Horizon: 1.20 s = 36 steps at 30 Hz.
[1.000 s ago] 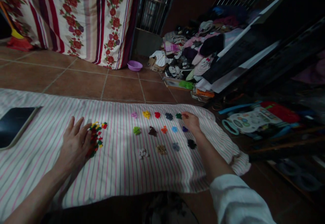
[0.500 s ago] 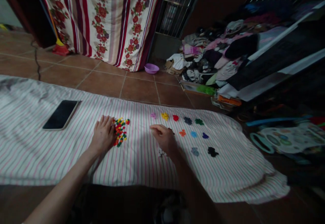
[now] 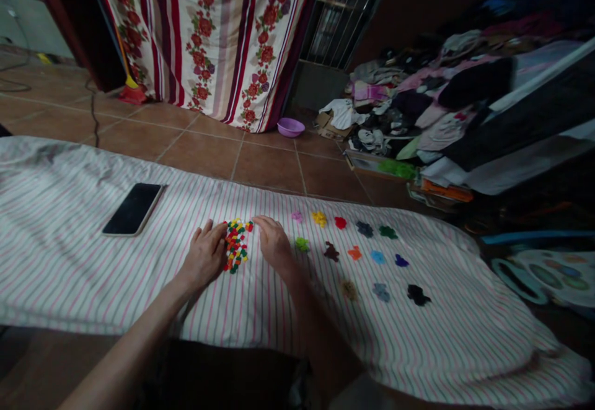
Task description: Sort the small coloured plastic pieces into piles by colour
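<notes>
A mixed pile of small red, yellow, green, orange and white pieces (image 3: pixel 235 246) lies on the striped cloth (image 3: pixel 153 286); they are too small to tell their kind. My left hand (image 3: pixel 206 254) rests at the pile's left edge, fingers apart and touching it. From the right, my right hand (image 3: pixel 274 244) reaches with fingers stretched out to the pile's upper right edge, by a few red pieces (image 3: pixel 250 226). Sorted by colour, little heaps lie farther right, among them yellow (image 3: pixel 319 218), lime green (image 3: pixel 302 244), brown (image 3: pixel 331 251), tan (image 3: pixel 348 290) and black (image 3: pixel 418 295).
A dark-screened phone (image 3: pixel 133 209) lies on the cloth at the left. Beyond it on the tiled floor are a broom (image 3: pixel 132 91), a purple basin (image 3: pixel 290 127) and a large heap of clothes (image 3: pixel 409 100). A floral curtain (image 3: pixel 223 38) hangs behind.
My right hand has moved left from among the sorted heaps to the mixed pile, uncovering the lime and brown heaps. My left hand stays at the pile; the view has shifted slightly.
</notes>
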Motion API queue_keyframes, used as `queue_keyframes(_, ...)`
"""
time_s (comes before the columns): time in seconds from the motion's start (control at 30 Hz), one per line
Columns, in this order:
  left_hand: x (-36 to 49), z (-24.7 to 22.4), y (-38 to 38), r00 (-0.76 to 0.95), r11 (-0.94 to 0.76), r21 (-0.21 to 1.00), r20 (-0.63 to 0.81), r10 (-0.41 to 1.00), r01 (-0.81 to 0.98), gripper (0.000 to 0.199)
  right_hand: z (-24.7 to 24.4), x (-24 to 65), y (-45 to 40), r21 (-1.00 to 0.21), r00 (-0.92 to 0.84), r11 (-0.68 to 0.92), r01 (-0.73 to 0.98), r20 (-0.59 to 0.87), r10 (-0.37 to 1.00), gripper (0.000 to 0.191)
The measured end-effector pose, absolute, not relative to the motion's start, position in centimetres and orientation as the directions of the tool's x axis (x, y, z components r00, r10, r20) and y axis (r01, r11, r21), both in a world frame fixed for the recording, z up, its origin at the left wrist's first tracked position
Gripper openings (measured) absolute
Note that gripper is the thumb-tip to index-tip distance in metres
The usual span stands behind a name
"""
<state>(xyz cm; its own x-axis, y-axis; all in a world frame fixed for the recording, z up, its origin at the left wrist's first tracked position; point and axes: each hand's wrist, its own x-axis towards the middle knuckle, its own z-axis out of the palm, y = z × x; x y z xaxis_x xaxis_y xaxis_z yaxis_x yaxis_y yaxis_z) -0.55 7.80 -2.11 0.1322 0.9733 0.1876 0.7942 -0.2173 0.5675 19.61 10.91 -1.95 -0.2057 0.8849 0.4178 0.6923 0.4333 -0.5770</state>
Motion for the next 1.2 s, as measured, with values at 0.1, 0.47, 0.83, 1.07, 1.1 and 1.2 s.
queue_keyframes(0.1,-0.8,-2.2,7.8,0.136,-0.225,0.576,0.194,0.972,0.785,0.047,-2.0,19.0,11.7,-0.552,-0.244,0.447,0.704,0.403,0.882,0.047)
queue_keyframes(0.47,-1.4,-2.4,7.4,0.121,-0.227,0.594,0.214,0.969,0.771,0.045,-2.4,17.8,11.7,-0.579,-0.202,0.414,0.702,0.396,0.896,0.038)
queue_keyframes(0.83,-1.2,-2.2,7.4,0.120,-0.228,0.597,0.215,0.969,0.769,0.046,-1.2,18.0,10.7,-0.689,-0.194,0.348,0.635,0.294,0.936,0.036)
queue_keyframes(1.07,-0.6,-1.4,7.5,0.168,-0.249,0.580,0.192,0.967,0.775,0.047,-1.1,18.4,10.5,-0.747,-0.177,0.327,0.578,0.276,0.945,0.035)
queue_keyframes(1.1,-0.4,-1.4,7.5,0.182,-0.263,0.570,0.197,0.963,0.778,0.047,-1.1,18.5,10.5,-0.747,-0.177,0.327,0.579,0.277,0.944,0.035)
queue_keyframes(1.2,0.1,-1.4,7.3,0.225,-0.317,0.518,0.233,0.946,0.794,0.047,-1.0,18.9,10.3,-0.734,-0.182,0.339,0.589,0.287,0.940,0.037)
